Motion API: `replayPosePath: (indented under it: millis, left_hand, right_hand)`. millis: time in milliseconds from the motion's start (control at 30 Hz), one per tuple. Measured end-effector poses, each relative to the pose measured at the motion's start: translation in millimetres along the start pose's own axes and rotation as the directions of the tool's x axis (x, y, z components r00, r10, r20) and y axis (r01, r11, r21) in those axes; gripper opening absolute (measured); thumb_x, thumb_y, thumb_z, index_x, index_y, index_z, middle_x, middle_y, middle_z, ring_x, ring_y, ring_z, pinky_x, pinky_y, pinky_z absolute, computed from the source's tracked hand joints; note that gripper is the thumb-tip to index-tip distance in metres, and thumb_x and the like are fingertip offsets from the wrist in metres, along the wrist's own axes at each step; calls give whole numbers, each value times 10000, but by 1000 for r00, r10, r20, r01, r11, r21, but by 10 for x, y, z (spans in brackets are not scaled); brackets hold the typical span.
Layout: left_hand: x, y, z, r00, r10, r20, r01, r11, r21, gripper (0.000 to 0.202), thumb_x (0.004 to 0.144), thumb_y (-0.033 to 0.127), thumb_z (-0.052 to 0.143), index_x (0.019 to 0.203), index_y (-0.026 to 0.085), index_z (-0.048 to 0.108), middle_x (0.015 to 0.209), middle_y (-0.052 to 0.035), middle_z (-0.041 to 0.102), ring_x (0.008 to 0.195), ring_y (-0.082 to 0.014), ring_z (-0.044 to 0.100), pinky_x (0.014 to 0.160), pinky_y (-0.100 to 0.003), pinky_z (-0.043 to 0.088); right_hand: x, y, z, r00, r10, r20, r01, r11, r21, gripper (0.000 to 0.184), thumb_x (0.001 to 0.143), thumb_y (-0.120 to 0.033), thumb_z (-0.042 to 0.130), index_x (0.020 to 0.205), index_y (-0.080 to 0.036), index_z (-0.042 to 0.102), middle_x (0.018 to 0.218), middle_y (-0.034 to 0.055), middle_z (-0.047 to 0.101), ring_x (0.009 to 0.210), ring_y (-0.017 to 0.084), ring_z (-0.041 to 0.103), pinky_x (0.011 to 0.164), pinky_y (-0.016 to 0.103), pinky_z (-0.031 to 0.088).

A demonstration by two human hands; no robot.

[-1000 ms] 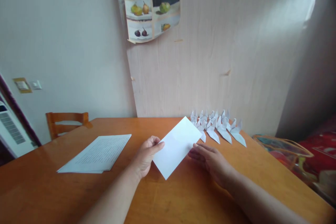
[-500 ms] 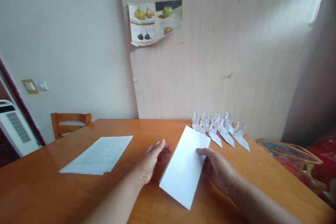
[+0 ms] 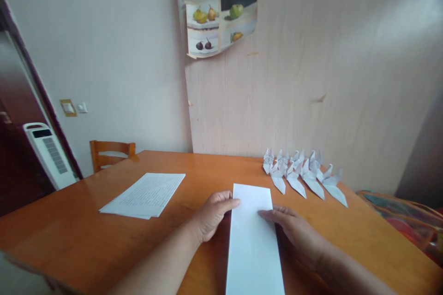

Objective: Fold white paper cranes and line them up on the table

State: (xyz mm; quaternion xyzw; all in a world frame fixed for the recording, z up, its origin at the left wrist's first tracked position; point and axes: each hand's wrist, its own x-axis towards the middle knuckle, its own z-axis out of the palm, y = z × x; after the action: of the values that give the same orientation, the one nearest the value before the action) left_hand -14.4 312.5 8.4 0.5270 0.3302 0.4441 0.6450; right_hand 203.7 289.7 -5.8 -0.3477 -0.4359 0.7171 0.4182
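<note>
Between my two hands is a long white sheet of paper (image 3: 254, 244), its lower end running out of the bottom of the view. My left hand (image 3: 216, 214) pinches its left edge near the top, thumb on the upper face. On the opposite edge, my right hand (image 3: 296, 228) grips it with the thumb lying on top and the other fingers underneath, partly hidden. Several folded white paper cranes (image 3: 304, 175) stand in rows on the table beyond my right hand. A stack of printed sheets (image 3: 147, 196) lies to the left of my left hand.
The wooden table (image 3: 166, 249) reaches back to a wood-grain panel (image 3: 294, 78) with a fruit picture (image 3: 221, 25) stuck on it. A wooden chair (image 3: 112, 152) stands behind the far left corner. A white appliance (image 3: 51, 156) is at the left; colourful items (image 3: 404, 226) lie past the right edge.
My left hand has moved in and taken hold of the paper's left edge. The paper has turned from slanted to nearly straight and come closer. The view has swung left.
</note>
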Motion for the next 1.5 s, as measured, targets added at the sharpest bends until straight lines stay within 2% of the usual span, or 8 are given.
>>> replayPosePath:
  millis: [267, 433, 667, 800, 1133, 1267, 1400, 1500]
  left_hand:
    - [23, -8, -22, 997, 45, -66, -47, 998, -29, 292, 825, 411, 716, 960, 153, 692, 915, -80, 714, 878, -229, 650, 825, -342, 462]
    - [66, 14, -120, 987, -64, -148, 46, 991, -127, 450, 856, 597, 602, 932, 159, 670, 843, -57, 676, 753, -185, 624, 728, -312, 456]
    - [-24, 64, -117, 977, -196, 80, 195, 981, 24, 281, 788, 403, 725, 893, 146, 683, 768, -35, 647, 655, -137, 579, 631, -252, 419]
    - [-57, 81, -86, 963, -251, 96, 231, 955, 185, 258, 721, 356, 768, 825, 147, 659, 707, -8, 617, 576, -115, 527, 570, -237, 387]
    - [-25, 78, -80, 983, -185, -16, 184, 960, 211, 184, 740, 283, 689, 748, 155, 558, 632, 28, 527, 553, -97, 470, 526, -217, 339]
    - [-32, 88, -64, 990, -135, -24, 137, 966, 221, 176, 765, 289, 668, 857, 169, 577, 705, 22, 558, 579, -100, 493, 536, -219, 353]
    - [-40, 96, -38, 995, -91, -33, 97, 919, 381, 197, 785, 309, 655, 921, 171, 615, 740, 20, 568, 599, -103, 497, 551, -225, 365]
    - [-48, 131, -21, 1000, -5, -1, 5, 813, 582, 172, 804, 318, 641, 872, 162, 666, 818, -6, 613, 701, -128, 549, 625, -243, 410]
  right_hand:
    - [21, -17, 3, 995, -50, -85, 50, 999, 0, 175, 822, -346, 687, 856, -174, 682, 871, 84, 752, 769, 228, 698, 721, 330, 536]
    - [-28, -24, -14, 997, 75, -29, -77, 996, -49, 151, 792, -319, 679, 807, -174, 644, 684, 17, 667, 542, 157, 592, 504, 261, 435]
    - [-66, -44, 56, 989, 95, 112, -55, 947, -317, 267, 812, -357, 653, 642, -185, 540, 536, -59, 450, 443, 80, 356, 433, 225, 243]
    - [-59, -26, 45, 985, 105, 134, -40, 908, -416, 290, 842, -392, 628, 660, -190, 528, 539, -67, 396, 455, 82, 311, 442, 237, 221]
    - [-68, -92, -64, 985, 117, 127, -49, 894, -445, 201, 849, -341, 599, 734, -178, 580, 608, -51, 424, 518, 91, 342, 477, 233, 255]
    - [-71, -95, -85, 988, 102, 119, -36, 888, -459, 179, 832, -315, 595, 722, -174, 585, 592, -51, 426, 517, 91, 342, 479, 234, 240]
    - [-75, -92, -57, 991, 81, 110, -9, 843, -538, 187, 821, -305, 585, 688, -174, 575, 574, -56, 397, 515, 89, 312, 479, 241, 222]
    - [-81, -103, -33, 992, 78, 97, -7, 812, -584, 181, 816, -300, 572, 680, -181, 571, 577, -55, 398, 518, 91, 319, 482, 243, 226]
